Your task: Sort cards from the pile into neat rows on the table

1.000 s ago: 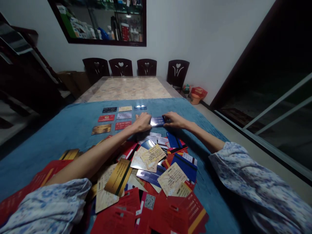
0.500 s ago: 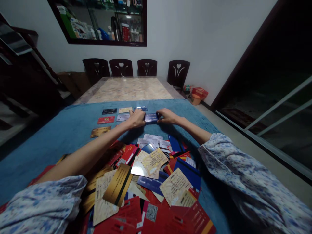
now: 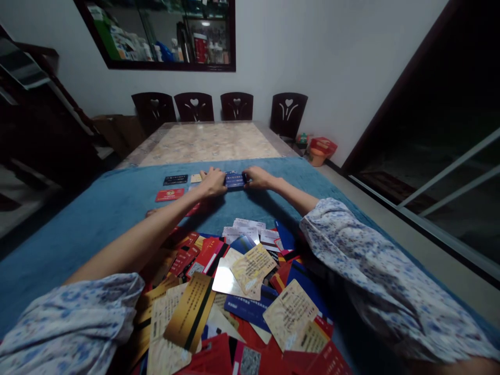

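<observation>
Both my arms reach far forward over a blue cloth (image 3: 97, 208). My left hand (image 3: 212, 183) and my right hand (image 3: 257, 177) pinch the two ends of a blue card (image 3: 235, 180), held low over the cloth at the far end of a laid-out grid of cards. A black card (image 3: 175, 179), a red card (image 3: 169, 195) and a cream card (image 3: 195, 178) lie in that grid; my left forearm hides others. A loose heap of red, gold, blue and cream cards (image 3: 234, 291) lies close to me between my elbows.
Beyond the cloth is the bare marble table top (image 3: 207, 141) with several dark chairs (image 3: 234, 105) along the far wall. A dark-framed cabinet window (image 3: 164, 36) hangs above. A red container (image 3: 321, 148) sits on the floor at right, near a dark glass door.
Both hands have carried the blue card farther away, from the near row of the grid to its far row. My arms stretched out and the view tilted slightly forward.
</observation>
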`<state>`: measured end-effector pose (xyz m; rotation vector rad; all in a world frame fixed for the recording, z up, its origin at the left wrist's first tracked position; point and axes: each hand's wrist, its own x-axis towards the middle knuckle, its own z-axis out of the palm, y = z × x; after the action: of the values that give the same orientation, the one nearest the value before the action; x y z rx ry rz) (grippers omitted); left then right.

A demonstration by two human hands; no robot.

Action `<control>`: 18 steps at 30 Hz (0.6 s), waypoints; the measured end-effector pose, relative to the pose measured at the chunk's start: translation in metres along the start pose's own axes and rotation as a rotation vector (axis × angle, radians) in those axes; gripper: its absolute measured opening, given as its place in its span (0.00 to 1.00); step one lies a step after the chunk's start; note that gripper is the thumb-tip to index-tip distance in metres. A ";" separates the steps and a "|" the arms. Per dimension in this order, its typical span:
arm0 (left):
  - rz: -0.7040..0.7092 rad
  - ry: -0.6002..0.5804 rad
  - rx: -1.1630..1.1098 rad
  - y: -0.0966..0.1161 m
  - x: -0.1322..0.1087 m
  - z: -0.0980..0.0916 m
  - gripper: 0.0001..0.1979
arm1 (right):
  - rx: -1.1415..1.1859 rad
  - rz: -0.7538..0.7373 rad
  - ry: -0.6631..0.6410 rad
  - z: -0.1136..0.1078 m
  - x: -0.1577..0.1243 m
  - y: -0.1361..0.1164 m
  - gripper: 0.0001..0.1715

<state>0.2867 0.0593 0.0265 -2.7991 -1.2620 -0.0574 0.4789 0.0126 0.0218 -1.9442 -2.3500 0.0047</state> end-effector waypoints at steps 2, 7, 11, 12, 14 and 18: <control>-0.013 -0.008 0.012 -0.004 0.004 0.001 0.20 | -0.011 0.006 -0.007 0.001 0.007 0.000 0.19; -0.030 -0.020 0.022 -0.013 0.016 0.004 0.20 | -0.021 0.031 -0.037 0.003 0.026 0.000 0.20; -0.052 -0.034 0.025 -0.020 0.027 0.005 0.21 | -0.015 0.044 -0.048 0.004 0.039 0.003 0.21; -0.056 -0.035 0.021 -0.022 0.029 0.005 0.21 | -0.015 0.048 -0.051 0.005 0.042 0.004 0.21; -0.057 -0.033 0.009 -0.025 0.034 0.006 0.20 | -0.014 0.059 -0.053 0.006 0.048 0.006 0.22; -0.064 -0.048 -0.006 -0.029 0.042 0.008 0.18 | -0.009 0.077 -0.054 0.010 0.058 0.008 0.25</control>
<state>0.2925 0.1105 0.0222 -2.7801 -1.3645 0.0026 0.4754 0.0718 0.0153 -2.0628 -2.3095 0.0527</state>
